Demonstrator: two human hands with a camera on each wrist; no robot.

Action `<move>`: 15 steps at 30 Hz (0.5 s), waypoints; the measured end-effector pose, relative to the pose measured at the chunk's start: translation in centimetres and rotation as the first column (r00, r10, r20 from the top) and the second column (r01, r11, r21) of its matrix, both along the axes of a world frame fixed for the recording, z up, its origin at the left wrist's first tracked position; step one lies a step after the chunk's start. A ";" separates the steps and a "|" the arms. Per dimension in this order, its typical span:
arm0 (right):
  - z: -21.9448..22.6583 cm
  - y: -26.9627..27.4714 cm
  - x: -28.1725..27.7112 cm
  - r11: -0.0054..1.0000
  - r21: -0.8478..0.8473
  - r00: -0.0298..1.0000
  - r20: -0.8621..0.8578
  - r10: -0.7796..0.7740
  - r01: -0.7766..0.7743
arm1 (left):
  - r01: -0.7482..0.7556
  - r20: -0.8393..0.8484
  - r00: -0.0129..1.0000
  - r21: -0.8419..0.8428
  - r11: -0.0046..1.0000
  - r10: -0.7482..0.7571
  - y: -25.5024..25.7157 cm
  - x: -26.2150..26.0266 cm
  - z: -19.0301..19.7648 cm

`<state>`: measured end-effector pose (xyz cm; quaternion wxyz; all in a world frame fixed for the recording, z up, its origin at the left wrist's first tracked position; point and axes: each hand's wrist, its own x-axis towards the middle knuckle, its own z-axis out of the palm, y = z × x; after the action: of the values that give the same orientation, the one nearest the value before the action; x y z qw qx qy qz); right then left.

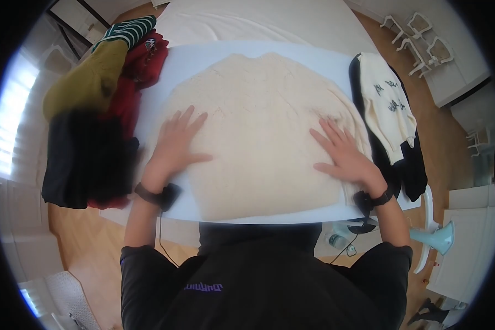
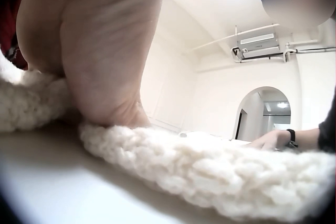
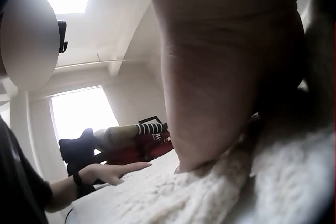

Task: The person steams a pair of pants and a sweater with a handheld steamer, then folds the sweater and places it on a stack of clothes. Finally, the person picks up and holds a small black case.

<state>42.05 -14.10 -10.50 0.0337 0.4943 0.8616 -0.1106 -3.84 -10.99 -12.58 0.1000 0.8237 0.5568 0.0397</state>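
A cream knitted sweater (image 1: 258, 132) lies spread out on a white board in the head view, its neckline toward the far edge. On its left side rests my left hand (image 1: 179, 140), palm down with the fingers spread. My right hand (image 1: 344, 154) lies flat on the right side, fingers apart and pointing up and inward. In the left wrist view the heel of the left hand (image 2: 105, 61) presses into the chunky knit (image 2: 220, 171). The right wrist view has the right palm (image 3: 215, 87) down on the knit fabric (image 3: 173, 192).
Left of the sweater is a heap of dark (image 1: 88, 159), olive (image 1: 85, 82), red and green-striped clothes. Folded black and cream garments (image 1: 388, 104) with lettering lie along the right edge. A light blue steamer-like object (image 1: 437, 236) stands below right. White cloth (image 1: 258, 22) covers the surface beyond.
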 end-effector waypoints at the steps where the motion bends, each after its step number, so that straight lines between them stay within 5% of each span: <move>1: 0.0 -0.4 0.0 1.000 0.000 1.000 -0.003 -0.007 0.007 | -0.018 -0.033 0.999 0.040 0.999 0.019 -0.5 0.5 0.2; 3: -0.2 -1.5 -0.3 0.995 0.086 0.999 -0.012 -0.047 0.048 | -0.018 -0.069 0.997 0.081 0.997 0.023 -1.6 2.0 0.7; 6: 1.7 -5.7 -0.8 0.983 0.133 0.988 -0.103 -0.117 0.130 | 0.215 0.093 0.972 0.041 0.976 -0.218 -5.2 5.5 1.8; 9: 2.6 -11.7 -0.4 0.914 0.218 0.821 -0.542 -0.177 0.341 | 0.330 0.127 0.937 -0.021 0.944 -0.325 -9.0 8.3 0.2; 12: -0.4 -17.1 6.2 0.443 0.525 0.686 -0.584 -0.433 0.727 | 0.387 0.108 0.918 -0.028 0.922 -0.382 -10.1 9.0 -0.6; 15: -3.1 -23.4 17.1 -0.168 0.578 0.394 -0.714 -0.579 0.799 | 0.400 0.063 0.916 -0.067 0.914 -0.396 -9.3 7.5 -0.6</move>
<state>59.15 -37.49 -13.56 -0.3931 0.7876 0.3446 0.3262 3.62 -20.29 -13.17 0.1517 0.9140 0.3759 0.0164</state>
